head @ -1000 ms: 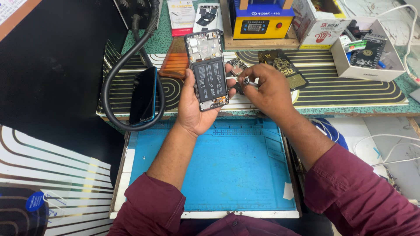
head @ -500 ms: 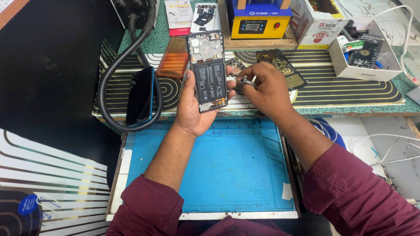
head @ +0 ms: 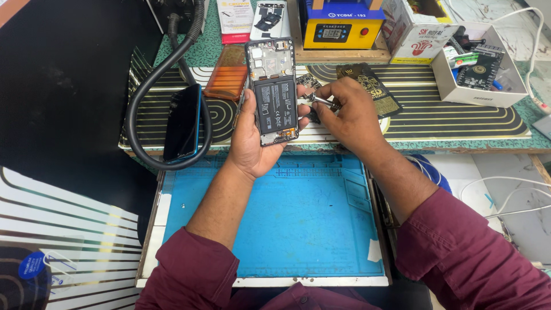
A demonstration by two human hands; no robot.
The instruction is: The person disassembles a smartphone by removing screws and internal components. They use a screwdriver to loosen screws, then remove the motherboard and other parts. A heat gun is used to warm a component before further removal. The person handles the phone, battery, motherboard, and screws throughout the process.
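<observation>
Since the earlier picture almost nothing had shifted: the left hand (head: 252, 135) kept its grip closed around the opened phone (head: 274, 92), upright above the bench (head: 447, 117), while the right hand (head: 350, 112) pinched tweezers (head: 321, 101) just right of it.

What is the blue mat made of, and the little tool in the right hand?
The blue mat looks like soft rubber or silicone: matte, with moulded grooves along its top. The tool in the right hand looks like bare metal, since it glints silver; likely tweezers, though I can't be sure.
</observation>
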